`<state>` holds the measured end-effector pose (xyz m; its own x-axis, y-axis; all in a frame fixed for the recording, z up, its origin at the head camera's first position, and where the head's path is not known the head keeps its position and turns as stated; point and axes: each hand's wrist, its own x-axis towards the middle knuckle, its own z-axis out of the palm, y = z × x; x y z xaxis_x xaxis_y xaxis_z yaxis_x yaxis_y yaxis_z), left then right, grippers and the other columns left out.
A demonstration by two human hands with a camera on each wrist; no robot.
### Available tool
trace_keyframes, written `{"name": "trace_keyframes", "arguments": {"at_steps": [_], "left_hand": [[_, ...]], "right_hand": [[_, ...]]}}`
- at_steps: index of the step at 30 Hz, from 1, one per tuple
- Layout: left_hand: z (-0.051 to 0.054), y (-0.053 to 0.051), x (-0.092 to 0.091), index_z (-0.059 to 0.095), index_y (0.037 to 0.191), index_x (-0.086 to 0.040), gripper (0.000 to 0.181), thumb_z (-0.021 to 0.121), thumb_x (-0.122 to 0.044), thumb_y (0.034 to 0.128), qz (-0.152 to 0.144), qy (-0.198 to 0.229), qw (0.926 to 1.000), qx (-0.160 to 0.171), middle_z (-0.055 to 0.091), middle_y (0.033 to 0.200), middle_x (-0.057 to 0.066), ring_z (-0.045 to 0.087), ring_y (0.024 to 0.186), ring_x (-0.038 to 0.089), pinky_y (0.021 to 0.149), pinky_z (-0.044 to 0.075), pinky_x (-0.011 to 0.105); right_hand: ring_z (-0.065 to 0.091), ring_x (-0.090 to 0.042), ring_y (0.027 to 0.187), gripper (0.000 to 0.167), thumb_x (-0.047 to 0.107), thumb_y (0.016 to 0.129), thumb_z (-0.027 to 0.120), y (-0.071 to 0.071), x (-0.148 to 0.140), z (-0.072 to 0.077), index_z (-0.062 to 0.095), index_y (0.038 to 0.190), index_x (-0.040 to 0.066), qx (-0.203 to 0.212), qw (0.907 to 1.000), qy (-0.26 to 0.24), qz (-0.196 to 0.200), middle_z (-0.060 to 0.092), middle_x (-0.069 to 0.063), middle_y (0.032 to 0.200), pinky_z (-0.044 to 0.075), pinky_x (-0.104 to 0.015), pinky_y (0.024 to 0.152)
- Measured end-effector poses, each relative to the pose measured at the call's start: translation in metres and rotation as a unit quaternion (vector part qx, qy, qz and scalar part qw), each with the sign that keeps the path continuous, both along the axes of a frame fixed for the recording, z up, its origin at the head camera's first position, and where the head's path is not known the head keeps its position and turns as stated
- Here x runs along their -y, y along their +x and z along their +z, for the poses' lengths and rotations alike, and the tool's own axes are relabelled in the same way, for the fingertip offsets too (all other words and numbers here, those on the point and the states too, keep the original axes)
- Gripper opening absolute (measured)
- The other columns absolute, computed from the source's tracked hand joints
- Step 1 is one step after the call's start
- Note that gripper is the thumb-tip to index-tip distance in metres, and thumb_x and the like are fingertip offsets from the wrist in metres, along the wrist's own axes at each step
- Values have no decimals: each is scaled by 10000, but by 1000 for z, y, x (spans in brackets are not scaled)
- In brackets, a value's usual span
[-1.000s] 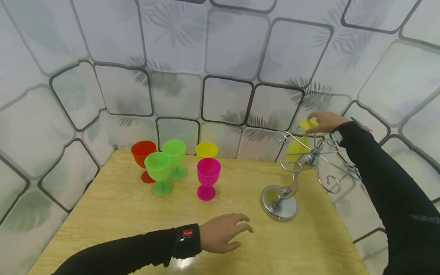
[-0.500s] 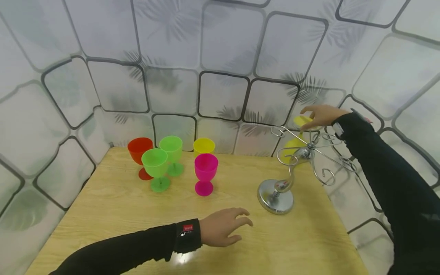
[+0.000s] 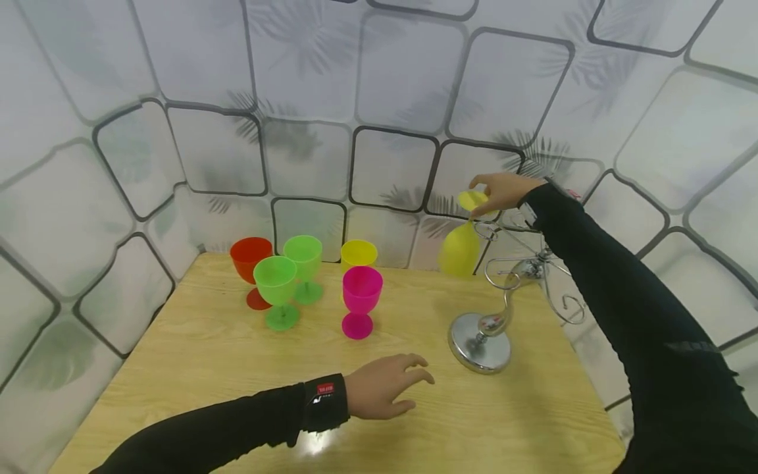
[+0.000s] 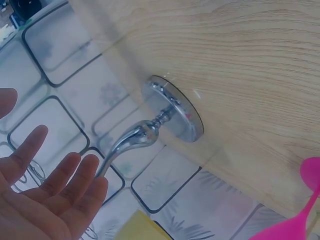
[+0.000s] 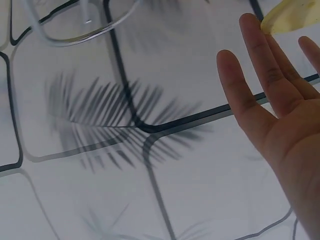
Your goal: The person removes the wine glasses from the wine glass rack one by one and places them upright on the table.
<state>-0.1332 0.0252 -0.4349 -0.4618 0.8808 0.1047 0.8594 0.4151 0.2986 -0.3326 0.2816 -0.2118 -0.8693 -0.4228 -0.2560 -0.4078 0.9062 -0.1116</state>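
My right hand [image 3: 503,191] pinches a yellow goblet [image 3: 460,250] near its foot, bowl downward, in the air left of the metal glass rack's upper arms. In the right wrist view the goblet's yellow foot [image 5: 295,17] shows at the fingers; most of it is out of frame. The rack has a round chrome base [image 3: 480,343], a curved stem [image 4: 135,137] and curled wire arms, partly hidden behind my right sleeve. Over the table's front part, my left hand [image 3: 381,387] hovers palm inward with loosely bent fingers, holding nothing, left of the rack base.
Upright at the back left of the wooden table [image 3: 237,388] stand a red goblet [image 3: 251,257], two green goblets [image 3: 275,280] and another yellow goblet [image 3: 358,252]. A magenta goblet [image 3: 362,289] stands before the yellow one. Patterned cloth walls [image 3: 393,164] enclose the table's back and sides.
My right hand has carried the inverted yellow goblet leftward, out from behind the rack's arms. The left hand stays almost where it was. The standing goblets have not moved.
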Motion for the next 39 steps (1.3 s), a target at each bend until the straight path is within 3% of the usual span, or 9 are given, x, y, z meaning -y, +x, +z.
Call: {"name": "trace_keyframes", "arguments": {"at_steps": [7,10,17,24,28,32,36,39], "left_hand": [[0,0,3,504,1283,-184,410,623,-253,897,124,20,9999,-44,489,1347,74,552,1171,171,995,463,265],[0,-1,4,507,1283,-186,409,624,-257,897,216,8,9998,-19,490,1349,78,554,1171,175,988,469,267],[-8,-4,4,512,1274,-188,400,629,-257,897,314,46,9994,136,480,1350,62,563,1158,172,968,482,262],[-18,-6,5,518,1266,-195,398,639,-244,889,393,100,9985,369,498,1322,36,557,1160,162,969,479,261],[-20,-6,4,521,1259,-199,396,643,-236,884,409,139,9978,506,510,1315,47,564,1147,162,950,488,256],[-23,-7,3,513,1262,-204,394,638,-233,890,432,94,9968,661,512,1317,45,566,1146,164,937,494,255],[-28,-11,3,512,1272,-206,400,635,-235,893,518,123,9951,831,516,1309,19,549,1171,150,953,486,256],[-33,-14,6,515,1277,-205,400,629,-232,895,656,246,9921,1042,522,1299,-4,527,1198,135,979,473,266]], "right_hand": [[524,-431,1157,647,356,832,692,2,33,-10,427,1357,88,-158,9985,-148,504,541,-289,1269,446,-539,954],[564,-394,1095,629,331,813,711,13,44,-13,455,1337,97,-232,9962,-270,794,576,-268,1218,472,-517,917],[530,-239,885,644,275,776,742,65,56,-11,472,1331,90,-411,9865,-291,1558,599,-132,1062,472,-383,797],[505,-239,1028,720,291,704,784,124,50,-36,486,1348,166,-1341,9667,-255,2164,586,-88,1168,469,-404,858],[466,-191,954,755,294,679,796,149,42,-57,482,1360,200,-1519,9622,-165,2256,556,-66,1083,467,-334,786],[439,-144,856,720,284,659,780,160,31,-77,519,1325,198,-1506,9640,-231,2178,527,-51,1006,416,-263,705],[412,-104,781,683,282,626,778,166,18,-95,545,1258,172,-1697,9673,-477,1824,498,-20,953,379,-208,640],[435,-106,791,688,266,618,783,175,11,-111,520,1237,123,-2174,9599,-807,1572,504,-39,991,425,-218,631]]}}
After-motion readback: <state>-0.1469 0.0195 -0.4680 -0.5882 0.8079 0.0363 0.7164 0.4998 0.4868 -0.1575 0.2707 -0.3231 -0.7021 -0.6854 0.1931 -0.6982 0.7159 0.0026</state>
